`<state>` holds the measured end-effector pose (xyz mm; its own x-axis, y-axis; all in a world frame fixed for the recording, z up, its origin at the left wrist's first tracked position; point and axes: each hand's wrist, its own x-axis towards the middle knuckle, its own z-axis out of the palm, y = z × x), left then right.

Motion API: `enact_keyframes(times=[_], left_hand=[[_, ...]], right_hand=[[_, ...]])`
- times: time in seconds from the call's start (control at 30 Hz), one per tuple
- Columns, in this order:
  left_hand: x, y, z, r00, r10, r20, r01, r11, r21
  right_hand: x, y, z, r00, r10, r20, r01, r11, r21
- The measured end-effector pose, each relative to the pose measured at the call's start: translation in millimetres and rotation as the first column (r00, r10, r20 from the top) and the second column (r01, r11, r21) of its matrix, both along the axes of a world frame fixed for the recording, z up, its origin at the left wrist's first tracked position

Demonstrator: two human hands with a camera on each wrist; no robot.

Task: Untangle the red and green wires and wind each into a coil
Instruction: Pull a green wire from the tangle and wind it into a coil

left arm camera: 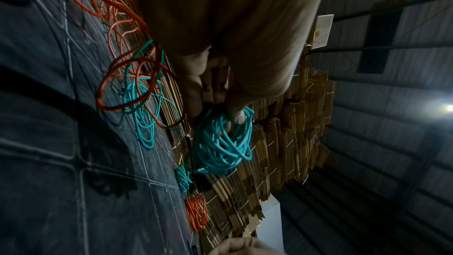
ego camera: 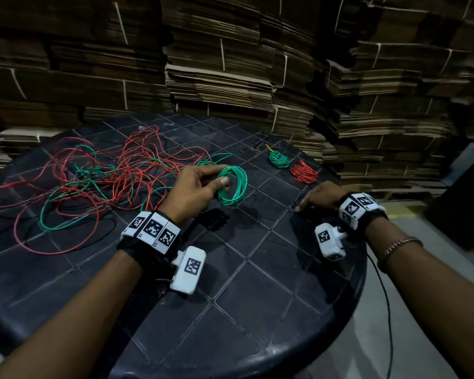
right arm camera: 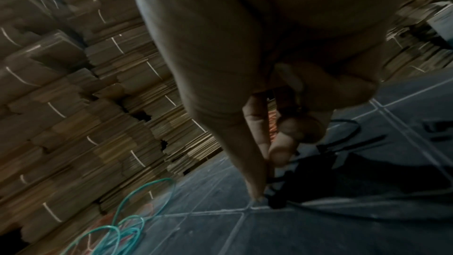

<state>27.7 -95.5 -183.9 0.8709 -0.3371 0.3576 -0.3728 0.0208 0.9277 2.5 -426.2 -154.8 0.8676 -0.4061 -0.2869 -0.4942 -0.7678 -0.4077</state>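
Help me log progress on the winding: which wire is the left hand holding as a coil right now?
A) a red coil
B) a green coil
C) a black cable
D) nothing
B: the left hand pinches a green coil with thumb and fingers, raised above the table; the left wrist view shows the same coil.

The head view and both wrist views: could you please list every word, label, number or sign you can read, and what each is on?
No readable words or numbers in any view.
Left wristband: black-and-white square code markers, no text; tiny marks at their corners are too small to read.
Right wristband: the same kind of markers, no text.
White card on the cardboard stack: faint print, too blurred to read.
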Motion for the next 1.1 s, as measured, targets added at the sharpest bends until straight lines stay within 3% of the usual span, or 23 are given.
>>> enact_keyframes(times=[0.17,0.3,0.47,0.6,0.7,0.87,1.0,1.1], left_hand=[[1.2,-0.4,0.2,1.0,0.03,-0.009,-0.03,1.0,-0.007],[4.3,0.7,-0.3,0.996,0.081,-0.032,-0.083,0.996,-0.043],[8.2,6.4,1.5,0.992,0.119,-0.037,-0.122,0.989,-0.087],[12.4,11.5,3.1,0.983,0.182,-0.027,-0.184,0.975,-0.125],[18.3,17.0,4.8,0.971,0.233,-0.051,-0.238,0.957,-0.164],[25.9,29.2,8.1,0.959,0.271,-0.087,-0.284,0.934,-0.219],[30.4,39.0,5.5,0.944,0.309,-0.113,-0.327,0.917,-0.228],[32.5,40.5,4.1,0.941,0.32,-0.107,-0.336,0.915,-0.222]], right_hand=[[-4.8,4.6,30.5,0.986,0.004,0.169,-0.015,0.998,0.062],[-3.4,12.9,53.0,0.942,-0.049,0.331,-0.043,0.964,0.264],[-5.3,50.8,63.2,0.878,-0.153,0.454,-0.212,0.725,0.656],[-2.5,81.3,55.0,0.83,-0.279,0.482,-0.264,0.565,0.782],[1.7,100.9,42.1,0.819,-0.322,0.476,-0.266,0.522,0.811],[21.6,126.5,18.1,0.848,-0.341,0.407,-0.146,0.586,0.797],[32.6,141.4,-4.6,0.853,-0.282,0.439,-0.109,0.726,0.679],[31.6,133.9,-15.2,0.905,-0.145,0.4,-0.1,0.841,0.532]])
